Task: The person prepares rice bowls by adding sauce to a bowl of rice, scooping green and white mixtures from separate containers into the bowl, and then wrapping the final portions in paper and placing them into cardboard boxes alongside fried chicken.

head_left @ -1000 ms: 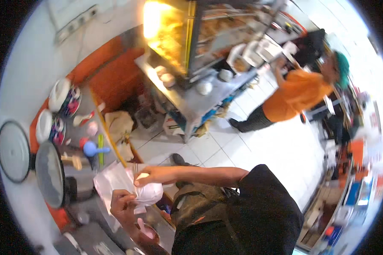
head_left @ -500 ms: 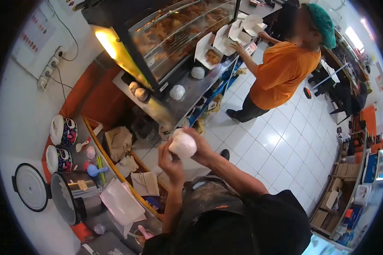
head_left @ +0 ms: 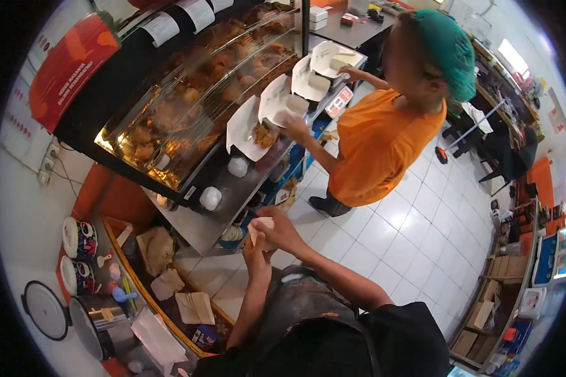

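Observation:
In front of my apron, both hands are closed round a white paper-wrapped bundle (head_left: 265, 223). My left hand (head_left: 256, 256) grips it from below, while my right hand (head_left: 282, 234) covers its right side and top, so much of it is hidden. Ahead on the steel counter (head_left: 198, 229) sit two round white wrapped bundles, a nearer one (head_left: 210, 198) and a farther one (head_left: 238, 166). Beyond them stands an open white carton (head_left: 242, 129) with brown crumbly food inside, followed by more open cartons (head_left: 277, 100) in a row.
A glass display cabinet (head_left: 195, 116) of fried food rises behind the counter. At right, a co-worker in an orange shirt (head_left: 383, 147) reaches over the cartons. On my left are a large pot (head_left: 88, 327), its lid (head_left: 46, 311), white paper sheets (head_left: 157, 339) and a blue scoop (head_left: 122, 294).
My view has swung toward the cabinet and counter. My right hand has closed farther over the bundle, which shows less now. The co-worker's near hand has shifted among the cartons.

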Tool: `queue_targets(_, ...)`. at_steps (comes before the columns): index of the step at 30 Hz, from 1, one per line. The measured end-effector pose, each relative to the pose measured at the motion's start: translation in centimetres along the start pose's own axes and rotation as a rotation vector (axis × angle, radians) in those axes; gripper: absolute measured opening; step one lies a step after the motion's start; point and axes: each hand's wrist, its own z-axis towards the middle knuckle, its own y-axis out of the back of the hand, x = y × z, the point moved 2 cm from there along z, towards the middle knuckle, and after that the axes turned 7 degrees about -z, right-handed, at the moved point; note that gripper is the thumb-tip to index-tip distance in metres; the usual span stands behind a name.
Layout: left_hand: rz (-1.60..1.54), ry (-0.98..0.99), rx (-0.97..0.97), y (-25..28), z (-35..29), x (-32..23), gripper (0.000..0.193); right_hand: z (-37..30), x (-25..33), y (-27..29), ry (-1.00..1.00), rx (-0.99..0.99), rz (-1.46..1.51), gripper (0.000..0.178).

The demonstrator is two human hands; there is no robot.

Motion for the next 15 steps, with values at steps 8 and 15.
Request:
queue_targets(8,-0.051,0.039,-0.201,-1.4,11.3,-2.1,0.051,10.4,-3.8,-0.2,0.009,0.163,0.269,0.049)
queue_targets(15,0.039,0.017,0.147,-3.8,21.2,-3.5,0.083,29.8,-6.6,6.2,0.136,-0.033,0.025,0.045)
